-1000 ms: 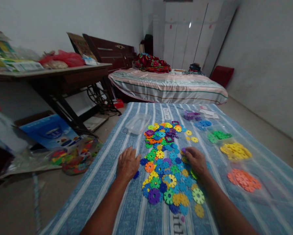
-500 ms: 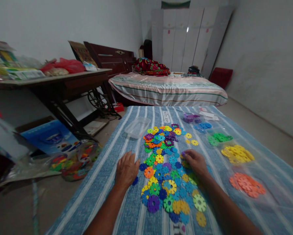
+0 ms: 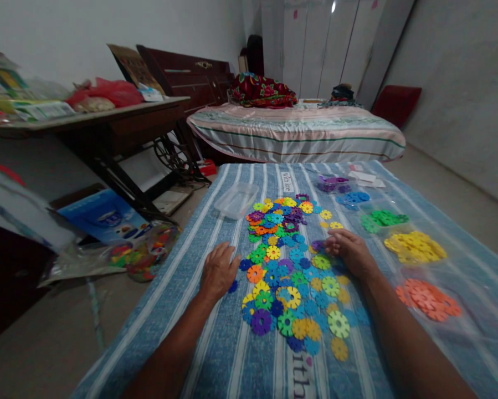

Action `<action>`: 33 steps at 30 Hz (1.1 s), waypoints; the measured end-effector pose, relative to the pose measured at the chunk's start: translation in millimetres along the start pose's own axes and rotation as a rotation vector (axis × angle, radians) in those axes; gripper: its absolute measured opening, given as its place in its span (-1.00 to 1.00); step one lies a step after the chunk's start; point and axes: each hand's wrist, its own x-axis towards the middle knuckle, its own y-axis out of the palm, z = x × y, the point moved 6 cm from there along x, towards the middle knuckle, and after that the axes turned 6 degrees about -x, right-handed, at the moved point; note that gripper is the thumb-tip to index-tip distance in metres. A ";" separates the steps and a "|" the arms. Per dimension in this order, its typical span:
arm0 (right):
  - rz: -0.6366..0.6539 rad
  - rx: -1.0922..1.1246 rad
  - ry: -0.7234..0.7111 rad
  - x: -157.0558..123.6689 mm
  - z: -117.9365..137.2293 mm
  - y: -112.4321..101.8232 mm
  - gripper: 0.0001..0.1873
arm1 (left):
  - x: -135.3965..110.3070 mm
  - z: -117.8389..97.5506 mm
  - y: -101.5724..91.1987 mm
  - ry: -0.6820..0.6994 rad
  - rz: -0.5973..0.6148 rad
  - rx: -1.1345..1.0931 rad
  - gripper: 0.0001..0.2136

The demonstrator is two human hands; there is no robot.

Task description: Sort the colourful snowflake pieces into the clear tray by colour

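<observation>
My left hand lies with fingers extended on the striped cloth, just left of a spread of mixed-colour notched plastic discs. A dark blue disc lies beside its thumb. At the right side of the spread, my right hand has its fingers closed on a purple disc; part of the grip is hidden. Just below that hand are a lime-green disc and another lime-green disc. Discs in the spread overlap in places.
Along the right side stand clear containers of sorted discs: purple, blue, green, yellow and orange. A clear plastic tray sits at the back left. Beyond the table is a bed.
My right hand has drawn right, away from the spread, with the purple disc in its fingers. The left hand stays at the left edge. The camera view has tilted downward.
</observation>
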 end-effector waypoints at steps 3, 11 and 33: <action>0.030 0.051 -0.023 1.0 2.0 -5.4 -0.57 | -15.9 -6.2 -3.0 0.060 0.058 -0.173 -0.62; -0.056 0.166 -0.069 4.7 2.8 -11.3 -0.58 | -79.1 -42.0 -18.5 0.237 0.279 -0.331 -0.19; -0.432 -0.174 -0.180 9.1 5.5 -30.0 -0.62 | -28.1 -127.9 39.2 0.429 0.138 -0.100 -0.48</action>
